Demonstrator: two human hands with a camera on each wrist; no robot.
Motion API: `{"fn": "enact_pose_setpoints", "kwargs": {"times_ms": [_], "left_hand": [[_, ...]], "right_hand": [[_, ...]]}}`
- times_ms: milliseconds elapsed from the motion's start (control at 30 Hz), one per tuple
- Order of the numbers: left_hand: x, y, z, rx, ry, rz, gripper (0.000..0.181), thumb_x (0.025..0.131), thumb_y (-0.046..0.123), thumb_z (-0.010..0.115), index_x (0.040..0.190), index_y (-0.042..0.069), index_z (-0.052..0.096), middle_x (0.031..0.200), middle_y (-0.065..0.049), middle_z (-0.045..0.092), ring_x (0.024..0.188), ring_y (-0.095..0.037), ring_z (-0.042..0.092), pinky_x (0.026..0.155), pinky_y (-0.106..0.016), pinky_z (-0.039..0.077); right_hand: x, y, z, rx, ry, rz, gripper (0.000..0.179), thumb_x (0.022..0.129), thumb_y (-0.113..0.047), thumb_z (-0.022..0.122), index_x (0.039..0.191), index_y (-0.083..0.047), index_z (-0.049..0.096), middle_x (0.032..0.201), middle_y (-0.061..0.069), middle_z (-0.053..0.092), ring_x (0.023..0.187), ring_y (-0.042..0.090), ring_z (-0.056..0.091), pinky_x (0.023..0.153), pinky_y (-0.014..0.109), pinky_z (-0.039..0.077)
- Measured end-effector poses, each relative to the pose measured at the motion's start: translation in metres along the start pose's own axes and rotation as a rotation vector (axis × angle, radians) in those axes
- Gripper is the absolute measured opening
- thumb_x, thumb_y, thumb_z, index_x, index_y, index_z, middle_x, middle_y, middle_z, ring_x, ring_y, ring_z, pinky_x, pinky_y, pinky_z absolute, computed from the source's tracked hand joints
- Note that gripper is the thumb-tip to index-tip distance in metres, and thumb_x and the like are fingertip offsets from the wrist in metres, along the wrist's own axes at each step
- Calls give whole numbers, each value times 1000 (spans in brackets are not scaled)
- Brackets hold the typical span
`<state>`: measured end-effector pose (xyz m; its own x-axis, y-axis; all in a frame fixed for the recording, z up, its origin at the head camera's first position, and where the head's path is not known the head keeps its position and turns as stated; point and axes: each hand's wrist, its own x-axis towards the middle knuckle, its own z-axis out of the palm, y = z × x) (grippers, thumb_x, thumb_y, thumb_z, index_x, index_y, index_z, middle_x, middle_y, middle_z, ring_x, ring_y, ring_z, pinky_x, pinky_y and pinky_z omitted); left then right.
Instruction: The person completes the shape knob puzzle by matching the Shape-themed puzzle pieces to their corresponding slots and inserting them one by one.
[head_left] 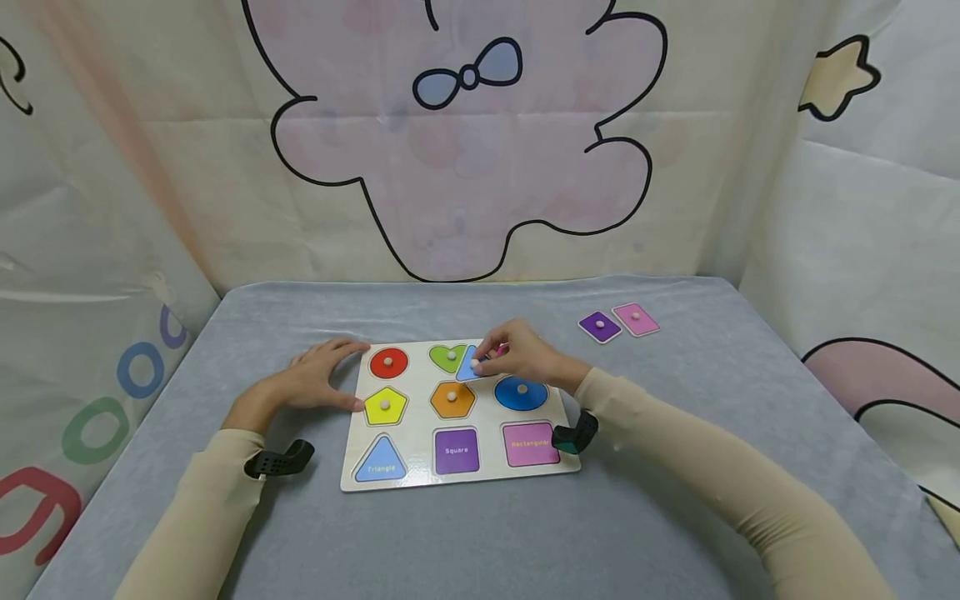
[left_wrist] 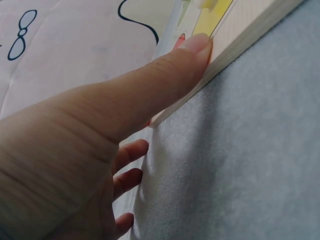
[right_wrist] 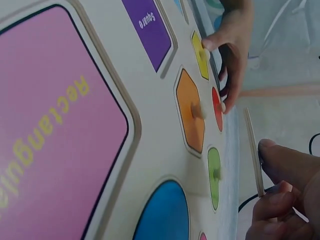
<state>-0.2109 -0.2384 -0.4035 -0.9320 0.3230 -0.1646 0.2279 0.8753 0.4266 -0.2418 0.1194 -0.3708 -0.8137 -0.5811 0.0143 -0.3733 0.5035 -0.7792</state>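
A white wooden shape puzzle board (head_left: 418, 454) lies flat on the table. My right hand (head_left: 528, 354) pinches a blue triangle piece (head_left: 466, 367) by its knob, above the green heart (head_left: 444, 358); the right wrist view shows that piece edge-on, raised off the board. My left hand (head_left: 311, 383) touches the board's left side, thumb (left_wrist: 192, 52) on the edge by the yellow pentagon (head_left: 377, 410), another finger at the upper left corner. Bare recesses show for the triangle (head_left: 380, 461), square (head_left: 457, 461) and rectangle (head_left: 529, 457). A pink piece is mostly hidden behind my right hand.
A purple square piece (head_left: 592, 326) and a pink rectangle piece (head_left: 630, 316) lie on the grey cloth at the back right. A red circle (head_left: 382, 363), orange hexagon (head_left: 447, 405) and blue oval (head_left: 517, 398) sit in the board. Printed curtains surround the table.
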Motion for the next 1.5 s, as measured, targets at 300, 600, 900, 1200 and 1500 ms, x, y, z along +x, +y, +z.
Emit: {"fn": "enact_pose_setpoints", "kwargs": {"times_ms": [300,600,900,1200,1500], "left_hand": [[-1,1,2,-9,0,-4,98,74,52,82,155,17,39,162,-24,28,146,-52,24,112,-79,17],[-2,1,2,-13,0,-5,98,74,52,82,155,17,39,162,-25,28,145,-53,23,112,-80,17],[-1,1,1,-16,2,-3,99,74,52,83,155,17,39,162,-25,28,145,-52,24,112,-79,18],[0,3,-1,-5,0,-1,99,74,53,82,155,18,39,162,-24,28,145,-52,24,112,-79,18],[0,2,-1,12,-1,2,99,74,54,81,155,17,38,162,-24,29,145,-53,24,111,-80,19]], "right_hand": [[-2,-9,15,16,-30,-24,12,87,-10,79,96,-1,78,72,-1,53,72,14,49,59,20,37],[-5,-17,24,70,-66,-33,14,88,-12,79,96,-1,77,71,-3,51,71,13,49,61,19,39],[-3,-23,34,107,-68,-19,14,87,-13,80,96,-2,77,72,-2,51,70,13,48,62,21,39],[-4,-27,49,170,-64,-20,12,86,-10,80,95,-2,78,74,-2,51,69,12,47,58,19,37],[-4,-31,71,166,-109,4,13,86,-13,81,97,-6,78,79,-1,56,81,11,51,61,17,39]]}}
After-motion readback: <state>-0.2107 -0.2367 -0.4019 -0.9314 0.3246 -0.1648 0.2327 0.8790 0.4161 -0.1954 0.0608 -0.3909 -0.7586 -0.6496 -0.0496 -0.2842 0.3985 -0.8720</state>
